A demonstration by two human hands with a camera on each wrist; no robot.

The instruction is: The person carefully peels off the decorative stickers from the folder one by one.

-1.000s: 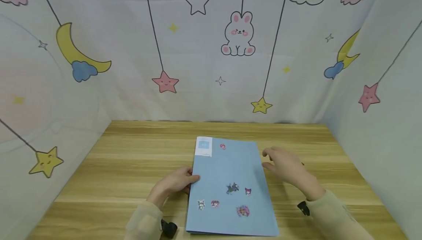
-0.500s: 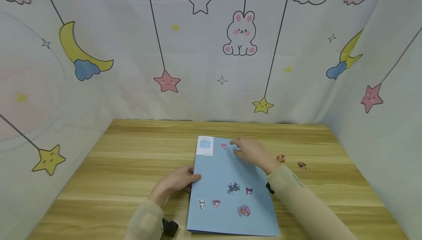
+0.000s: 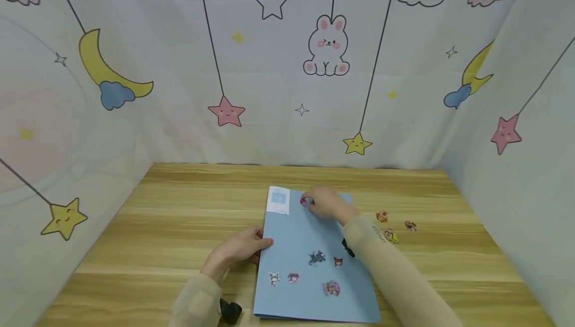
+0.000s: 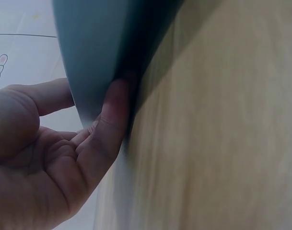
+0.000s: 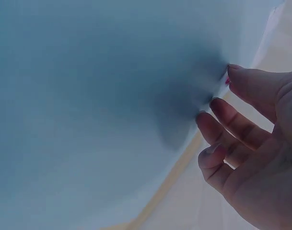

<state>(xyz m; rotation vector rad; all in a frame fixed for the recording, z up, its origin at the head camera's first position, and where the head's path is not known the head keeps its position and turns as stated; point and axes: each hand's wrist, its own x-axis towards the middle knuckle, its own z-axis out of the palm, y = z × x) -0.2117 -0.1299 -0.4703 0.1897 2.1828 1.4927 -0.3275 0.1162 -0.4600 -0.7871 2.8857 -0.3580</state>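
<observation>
A light blue folder [image 3: 296,237] lies on the table with several small cartoon stickers on its cover. My left hand [image 3: 240,247] grips its left edge, thumb on the cover and fingers underneath; in the left wrist view, the finger [image 4: 114,105] presses against the underside. Over the folder's top part, my right hand [image 3: 328,202] has its fingertips at a small pink sticker [image 3: 303,201]. Seen from the right wrist, the thumb and visible fingers [image 5: 232,124] stand apart, touching or almost touching the blue cover. A pinkish bit shows beside the thumb; the rest of the sticker is hidden there.
A white label [image 3: 278,200] marks the folder's top left corner. To the right of the folder lie loose stickers: an orange sticker [image 3: 382,216], a brown sticker [image 3: 411,225] and a yellow sticker [image 3: 391,235]. A patterned cloth wall [image 3: 269,142] encloses the wooden table [image 3: 193,192].
My right hand has moved left from beside the folder's right edge to the pink sticker near its top. That uncovers the loose stickers on the table. My left hand keeps its place.
</observation>
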